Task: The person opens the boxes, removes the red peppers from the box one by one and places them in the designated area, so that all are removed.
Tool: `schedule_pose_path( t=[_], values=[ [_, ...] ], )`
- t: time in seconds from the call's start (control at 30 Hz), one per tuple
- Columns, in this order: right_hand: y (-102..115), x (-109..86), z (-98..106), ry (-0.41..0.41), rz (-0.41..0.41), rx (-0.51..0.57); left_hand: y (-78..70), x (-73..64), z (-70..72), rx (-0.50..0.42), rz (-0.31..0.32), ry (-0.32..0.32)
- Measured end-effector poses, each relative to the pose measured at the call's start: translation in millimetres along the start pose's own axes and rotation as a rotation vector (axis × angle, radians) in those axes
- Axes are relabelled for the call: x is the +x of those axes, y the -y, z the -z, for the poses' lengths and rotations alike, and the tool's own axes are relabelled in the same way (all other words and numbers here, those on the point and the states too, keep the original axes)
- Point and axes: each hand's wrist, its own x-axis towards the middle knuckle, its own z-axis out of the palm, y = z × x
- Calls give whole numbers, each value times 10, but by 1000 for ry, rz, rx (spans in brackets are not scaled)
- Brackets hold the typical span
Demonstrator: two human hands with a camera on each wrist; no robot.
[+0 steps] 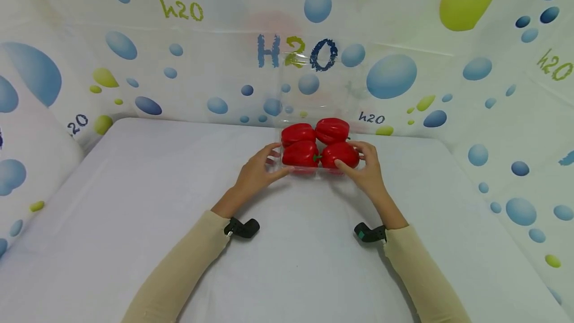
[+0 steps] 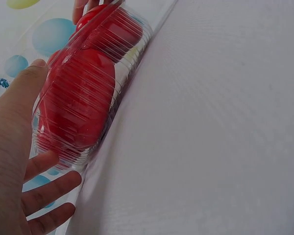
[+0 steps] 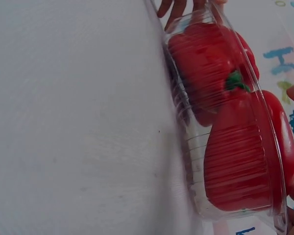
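Observation:
Several red bell peppers lie in a clear plastic container (image 1: 318, 174) towards the back of the table, in two rows. My left hand (image 1: 259, 170) holds the container's left end, thumb at the front rim and fingers along the side; in the left wrist view its lower fingers (image 2: 51, 193) are spread. My right hand (image 1: 368, 173) grips the front right pepper (image 1: 339, 155), thumb on its front and fingers around its right side. Beside it sits the front left pepper (image 1: 299, 154), with the back left pepper (image 1: 298, 133) and back right pepper (image 1: 332, 130) behind.
The container's transparent lid (image 1: 314, 101) stands raised behind it, against a backdrop (image 1: 215, 64) printed with blue and green drops. A white cloth covers the table (image 1: 296, 263). Each wrist wears a black camera, the left camera (image 1: 244, 228) and the right camera (image 1: 369, 233).

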Motion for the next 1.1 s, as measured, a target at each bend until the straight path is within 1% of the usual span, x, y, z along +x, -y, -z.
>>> schedule_pose_path(
  t=[0.07,0.17,0.23,0.37,0.57,0.83,0.87,1.0,1.07,1.1],
  values=[
    [-170,41,-36,9,-14,-37,-1,0,1,3,-3,0],
    [-252,60,-59,26,-42,-51,-1,4,-3,4,-7,3],
    [-227,56,-79,31,-52,-56,-6,3,-1,2,-4,2],
    [-107,35,-118,23,-47,-80,-10,-1,9,1,4,-4],
    [23,-14,-151,-29,-12,-138,-7,9,5,-5,5,4],
    [-6,-9,-181,-69,24,-142,5,13,4,-7,18,10],
    [62,-26,-168,-62,22,-113,1,12,7,-7,19,10],
    [85,-33,-168,-79,37,-116,-6,14,4,-11,25,16],
    [62,-35,-174,-93,51,-115,-10,16,0,-12,23,16],
    [-15,-20,-191,-111,61,-144,-9,18,-4,-13,24,17]
  ],
)
